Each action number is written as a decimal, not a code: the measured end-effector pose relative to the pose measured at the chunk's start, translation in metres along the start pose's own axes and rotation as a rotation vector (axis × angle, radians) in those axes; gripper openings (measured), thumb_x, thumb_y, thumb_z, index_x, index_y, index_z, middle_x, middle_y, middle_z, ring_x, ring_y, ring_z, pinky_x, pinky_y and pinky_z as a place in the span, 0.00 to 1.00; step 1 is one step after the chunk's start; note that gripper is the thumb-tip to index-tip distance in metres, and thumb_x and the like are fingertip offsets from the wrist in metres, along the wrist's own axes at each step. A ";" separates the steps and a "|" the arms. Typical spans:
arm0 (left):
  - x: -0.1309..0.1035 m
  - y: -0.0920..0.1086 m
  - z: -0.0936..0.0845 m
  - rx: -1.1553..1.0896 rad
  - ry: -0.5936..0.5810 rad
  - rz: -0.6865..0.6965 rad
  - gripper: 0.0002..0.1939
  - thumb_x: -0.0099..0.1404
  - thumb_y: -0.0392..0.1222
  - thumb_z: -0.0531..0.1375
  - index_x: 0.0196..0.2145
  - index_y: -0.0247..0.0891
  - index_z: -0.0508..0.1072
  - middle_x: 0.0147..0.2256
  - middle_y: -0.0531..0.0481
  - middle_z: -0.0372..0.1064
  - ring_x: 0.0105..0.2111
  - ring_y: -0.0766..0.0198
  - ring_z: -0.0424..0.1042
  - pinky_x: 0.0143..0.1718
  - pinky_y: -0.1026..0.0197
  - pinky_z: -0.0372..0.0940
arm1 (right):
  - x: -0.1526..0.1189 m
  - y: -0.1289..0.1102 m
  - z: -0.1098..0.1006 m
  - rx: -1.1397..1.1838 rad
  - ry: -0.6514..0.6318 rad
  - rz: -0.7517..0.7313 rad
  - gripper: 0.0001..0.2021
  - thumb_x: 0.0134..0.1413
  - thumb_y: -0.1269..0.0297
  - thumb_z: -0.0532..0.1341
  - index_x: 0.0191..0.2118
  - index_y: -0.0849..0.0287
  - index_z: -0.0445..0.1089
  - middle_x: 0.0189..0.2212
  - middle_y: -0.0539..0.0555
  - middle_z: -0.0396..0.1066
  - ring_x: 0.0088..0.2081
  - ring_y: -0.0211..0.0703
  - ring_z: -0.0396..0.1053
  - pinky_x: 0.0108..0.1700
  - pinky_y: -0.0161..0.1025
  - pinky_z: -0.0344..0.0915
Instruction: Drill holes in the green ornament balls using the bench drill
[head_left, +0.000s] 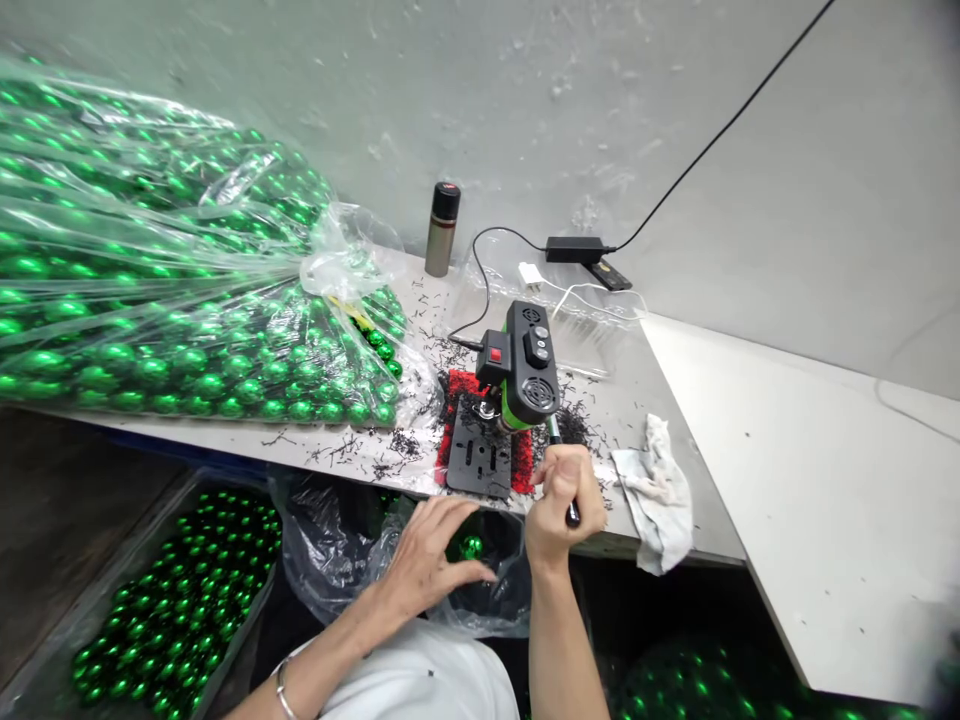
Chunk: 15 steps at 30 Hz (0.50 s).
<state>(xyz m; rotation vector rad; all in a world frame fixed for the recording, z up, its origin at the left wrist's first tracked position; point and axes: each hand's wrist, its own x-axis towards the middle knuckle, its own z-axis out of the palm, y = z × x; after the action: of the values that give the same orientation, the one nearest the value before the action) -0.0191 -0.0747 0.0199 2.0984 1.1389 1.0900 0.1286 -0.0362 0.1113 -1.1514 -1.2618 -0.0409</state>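
Our counter [637, 390] bears one machine [531, 362], our right fingers [566, 475] clamped on its one handle [573, 516], left fingers [447, 517] apart.

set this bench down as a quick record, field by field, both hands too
left hand: open, near a green ball, contact unclear
right hand: closed around a lever
machine: black and green, base on a red mat
bag: clear, tied, full of green balls
bottle: upright, near the wall
cloth: white, over the table edge
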 end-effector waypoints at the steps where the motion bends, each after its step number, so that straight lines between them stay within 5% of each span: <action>1: 0.006 0.000 -0.001 0.024 0.050 -0.003 0.25 0.62 0.57 0.66 0.53 0.42 0.74 0.46 0.41 0.76 0.47 0.50 0.74 0.48 0.48 0.70 | 0.000 0.001 0.000 -0.005 -0.004 -0.007 0.18 0.67 0.68 0.52 0.23 0.57 0.60 0.21 0.48 0.61 0.24 0.36 0.61 0.28 0.38 0.54; 6: 0.059 -0.008 -0.009 0.102 0.360 -0.081 0.13 0.70 0.44 0.60 0.50 0.40 0.74 0.49 0.41 0.73 0.52 0.52 0.69 0.55 0.46 0.64 | 0.000 0.002 -0.001 -0.016 -0.017 -0.009 0.17 0.67 0.69 0.51 0.24 0.57 0.60 0.21 0.48 0.62 0.24 0.35 0.60 0.28 0.38 0.54; 10: 0.091 -0.011 -0.003 0.060 0.329 -0.078 0.13 0.67 0.45 0.63 0.48 0.41 0.75 0.49 0.43 0.73 0.53 0.53 0.68 0.55 0.47 0.63 | 0.000 0.003 -0.001 -0.036 -0.021 -0.026 0.17 0.67 0.68 0.51 0.25 0.57 0.61 0.21 0.47 0.61 0.24 0.36 0.60 0.28 0.38 0.54; 15: 0.101 -0.009 0.011 0.029 0.272 -0.064 0.13 0.65 0.44 0.65 0.47 0.43 0.77 0.49 0.45 0.73 0.52 0.53 0.68 0.56 0.47 0.63 | -0.001 0.006 0.000 -0.026 -0.006 -0.067 0.16 0.67 0.69 0.51 0.25 0.57 0.60 0.21 0.47 0.61 0.23 0.35 0.60 0.27 0.37 0.54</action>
<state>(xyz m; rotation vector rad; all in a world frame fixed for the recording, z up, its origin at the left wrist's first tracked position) 0.0192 0.0160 0.0483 1.9623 1.3450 1.3663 0.1318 -0.0342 0.1065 -1.1314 -1.3080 -0.1042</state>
